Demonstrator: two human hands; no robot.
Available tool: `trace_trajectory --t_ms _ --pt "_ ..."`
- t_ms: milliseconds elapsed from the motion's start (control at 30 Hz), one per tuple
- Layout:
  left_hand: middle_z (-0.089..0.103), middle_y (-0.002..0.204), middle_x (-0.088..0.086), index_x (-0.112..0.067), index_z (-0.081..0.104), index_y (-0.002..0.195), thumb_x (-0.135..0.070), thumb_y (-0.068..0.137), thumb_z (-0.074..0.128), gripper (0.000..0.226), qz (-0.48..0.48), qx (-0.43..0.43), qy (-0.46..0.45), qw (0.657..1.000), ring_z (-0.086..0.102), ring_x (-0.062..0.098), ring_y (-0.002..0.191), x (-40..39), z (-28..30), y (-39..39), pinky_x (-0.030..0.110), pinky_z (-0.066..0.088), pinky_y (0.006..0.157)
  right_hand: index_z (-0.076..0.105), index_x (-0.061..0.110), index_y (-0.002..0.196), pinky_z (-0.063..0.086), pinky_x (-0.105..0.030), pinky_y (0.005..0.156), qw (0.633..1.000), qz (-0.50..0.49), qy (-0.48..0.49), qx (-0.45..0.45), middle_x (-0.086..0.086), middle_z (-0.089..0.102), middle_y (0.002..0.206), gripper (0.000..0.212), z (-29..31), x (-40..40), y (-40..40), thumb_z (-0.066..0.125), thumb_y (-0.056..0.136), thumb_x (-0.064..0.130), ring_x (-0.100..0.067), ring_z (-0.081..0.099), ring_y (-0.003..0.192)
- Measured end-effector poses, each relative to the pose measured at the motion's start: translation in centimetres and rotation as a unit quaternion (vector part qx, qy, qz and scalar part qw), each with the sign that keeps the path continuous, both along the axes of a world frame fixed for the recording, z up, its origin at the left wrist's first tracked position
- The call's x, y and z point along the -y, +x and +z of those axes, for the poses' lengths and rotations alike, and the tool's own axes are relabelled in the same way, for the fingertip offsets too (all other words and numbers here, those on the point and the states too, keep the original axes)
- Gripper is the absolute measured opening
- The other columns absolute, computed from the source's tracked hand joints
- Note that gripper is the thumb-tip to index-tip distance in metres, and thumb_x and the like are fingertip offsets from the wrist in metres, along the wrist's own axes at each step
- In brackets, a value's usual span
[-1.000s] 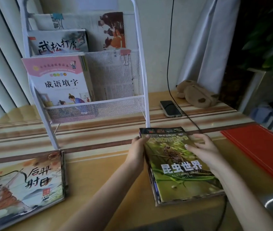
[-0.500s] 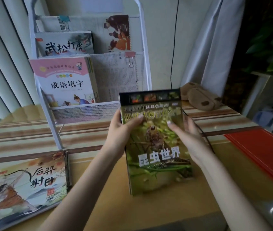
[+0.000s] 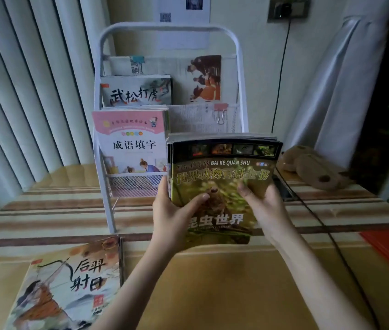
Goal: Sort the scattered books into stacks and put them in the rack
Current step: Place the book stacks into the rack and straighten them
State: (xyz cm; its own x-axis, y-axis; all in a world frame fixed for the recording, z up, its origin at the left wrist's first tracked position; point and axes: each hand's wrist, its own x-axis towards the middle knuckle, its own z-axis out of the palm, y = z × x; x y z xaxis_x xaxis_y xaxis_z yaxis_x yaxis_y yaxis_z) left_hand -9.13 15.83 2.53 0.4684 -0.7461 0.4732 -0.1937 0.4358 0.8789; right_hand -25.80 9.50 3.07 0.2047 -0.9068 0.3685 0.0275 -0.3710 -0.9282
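While both hands hold it up off the table (image 3: pixel 212 282), the green stack (image 3: pixel 222 186) stands nearly upright in front of the rack's (image 3: pixel 241 75) lower right pocket, and I read it as several thin books pressed together: the page edges fan out along its top and left side. Its front cover is glossy green with a dark strip of four small photos across the top, yellow characters below that, the line "BAI KE QUAN SHU", a blurred insect in the middle and white characters near the bottom. The left hand (image 3: pixel 174 217) grips the stack's left edge, thumb curled across the cover and fingers behind, out of my view. The right hand (image 3: pixel 267 208) grips the right side the same way, thumb on the cover, fingers wrapped behind. Neither hand is spread; both are closed firmly on the stack. I cannot tell whether the stack's lower edge has entered the pocket, as the hands and the cover hide it. In the rack's lower left pocket stands a pink book (image 3: pixel 129 144), and above it a grey book (image 3: pixel 136 91) with large brush characters. Clipped newspapers (image 3: pixel 200 115) fill the right of both tiers. One picture book (image 3: pixel 69 284) lies flat on the table at near left, well apart from the hands.
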Motion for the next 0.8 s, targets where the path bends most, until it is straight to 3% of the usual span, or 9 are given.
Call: trace_trajectory --t_ms 133,200,300,400,500,567,633,700,800 --pt "0.063 0.088 -0.012 -0.029 0.049 0.093 -0.005 0.067 0.082 0.049 0.026 0.084 -0.139 0.986 0.062 -0.003 0.083 1.5 8.5 1.6 0.024 0.054 0.078 0.055 0.027 0.102 0.050 -0.029 0.089 0.995 0.039 -0.086 0.033 0.006 0.068 0.104 0.033 8.0 2.9 1.3 0.065 0.073 0.041 -0.007 0.065 0.100" --pt "0.061 0.092 -0.012 -0.031 0.047 0.093 -0.013 0.066 0.083 0.049 0.041 0.119 -0.168 0.978 0.061 0.000 0.086 3.7 12.7 2.4 0.028 0.054 0.081 0.052 0.025 0.112 0.049 -0.025 0.091 0.989 0.017 -0.143 0.020 0.010 0.065 0.111 0.040 12.2 5.2 1.8 0.065 0.078 0.042 -0.003 0.062 0.103" --pt "0.062 0.096 -0.010 -0.020 0.048 0.103 -0.023 0.070 0.082 0.047 0.034 0.150 -0.157 0.976 0.062 0.002 0.087 7.9 15.7 3.4 0.028 0.053 0.084 0.050 0.011 0.125 0.050 -0.018 0.086 0.984 -0.018 -0.179 -0.013 0.002 0.062 0.118 0.052 15.9 9.2 2.0 0.065 0.083 0.039 -0.007 0.060 0.107" --pt "0.063 0.104 0.003 -0.004 0.048 0.113 -0.034 0.075 0.077 0.056 0.089 0.265 -0.077 0.957 0.059 0.011 0.091 10.5 15.0 4.6 0.025 0.048 0.084 0.059 0.012 0.117 0.051 -0.025 0.088 0.979 -0.054 -0.160 -0.114 -0.008 0.059 0.120 0.075 15.2 12.3 2.0 0.067 0.067 0.068 -0.020 0.060 0.108" --pt "0.059 0.115 0.015 0.001 0.047 0.117 -0.060 0.071 0.068 0.079 0.252 0.421 -0.015 0.871 0.046 0.030 0.121 11.7 13.1 6.0 0.046 0.019 0.115 0.061 0.012 0.109 0.047 -0.039 0.099 0.973 -0.076 -0.155 -0.155 -0.008 0.049 0.124 0.088 13.1 13.7 2.5 0.063 0.053 0.080 -0.026 0.054 0.112" --pt "0.059 0.115 0.014 0.002 0.048 0.115 -0.074 0.070 0.055 0.088 0.317 0.482 0.013 0.816 0.040 0.028 0.129 11.6 12.2 6.9 0.051 -0.003 0.116 0.061 0.008 0.106 0.043 -0.041 0.103 0.966 -0.087 -0.165 -0.177 -0.011 0.043 0.127 0.075 13.0 13.8 3.1 0.068 0.061 0.068 -0.029 0.050 0.116" --pt "0.056 0.121 0.014 0.004 0.048 0.118 -0.078 0.076 0.038 0.093 0.336 0.547 0.046 0.766 0.034 0.029 0.134 11.3 11.1 8.0 0.053 -0.009 0.114 0.061 0.007 0.108 0.036 -0.040 0.108 0.955 -0.101 -0.175 -0.219 -0.014 0.038 0.131 0.058 13.0 13.9 3.6 0.070 0.071 0.051 -0.029 0.043 0.122" --pt "0.047 0.136 0.017 0.006 0.042 0.129 -0.076 0.082 0.022 0.097 0.332 0.612 0.062 0.715 0.026 0.031 0.140 11.1 10.3 9.3 0.056 -0.006 0.115 0.062 0.008 0.110 0.032 -0.040 0.111 0.946 -0.108 -0.195 -0.234 -0.013 0.036 0.134 0.062 13.0 14.1 3.6 0.068 0.068 0.054 -0.030 0.038 0.126" --pt "0.026 0.153 0.016 0.004 0.016 0.146 -0.078 0.077 0.012 0.108 0.309 0.644 0.100 0.693 0.014 0.029 0.144 11.1 10.6 9.7 0.054 -0.005 0.116 0.063 0.015 0.108 0.032 -0.045 0.110 0.943 -0.107 -0.193 -0.248 -0.009 0.032 0.136 0.060 13.0 14.1 3.1 0.070 0.063 0.055 -0.028 0.030 0.132"
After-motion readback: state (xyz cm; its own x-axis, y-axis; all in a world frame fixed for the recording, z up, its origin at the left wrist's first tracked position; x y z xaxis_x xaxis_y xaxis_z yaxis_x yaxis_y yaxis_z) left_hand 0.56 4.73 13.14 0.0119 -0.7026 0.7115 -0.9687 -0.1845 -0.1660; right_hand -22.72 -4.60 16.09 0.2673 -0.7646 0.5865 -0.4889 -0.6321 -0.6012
